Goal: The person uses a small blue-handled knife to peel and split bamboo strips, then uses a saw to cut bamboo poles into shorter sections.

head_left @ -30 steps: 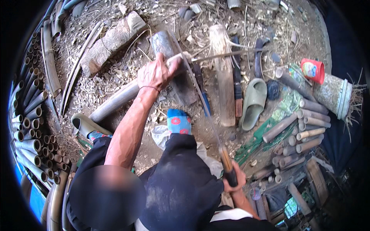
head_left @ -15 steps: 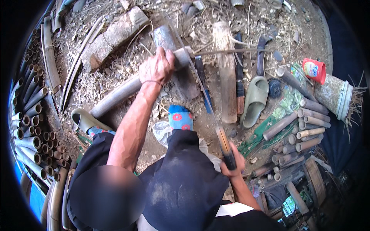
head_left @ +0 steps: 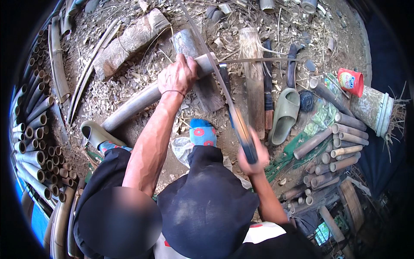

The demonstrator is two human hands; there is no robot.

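Observation:
My left hand (head_left: 177, 77) is wrapped round a thick bamboo pole (head_left: 131, 108), near its upper right end. Beneath that end lies a short wooden block (head_left: 210, 96); the pole slants down left to a slippered foot (head_left: 95, 133). In my right hand (head_left: 253, 154) is the dark-and-tan handle of a hand saw (head_left: 225, 89). Its long narrow blade crosses the pole's end just right of my left hand, pointing away from me. How deep the blade sits in the bamboo I cannot tell. My right fingers are partly smeared by motion but close round the handle.
Bamboo tubes (head_left: 36, 159) are stacked at left, and cut lengths (head_left: 345, 149) at right. A log (head_left: 129, 43) lies far left among wood chips. Right of the saw are a frayed wooden piece (head_left: 255, 95), an olive slipper (head_left: 286, 116), a hatchet-like tool (head_left: 292, 64) and a red packet (head_left: 350, 82).
My right hand has pushed the saw forward and slightly left, so more blade reaches past the pole. My left hand and the bamboo pole stay in nearly the same place.

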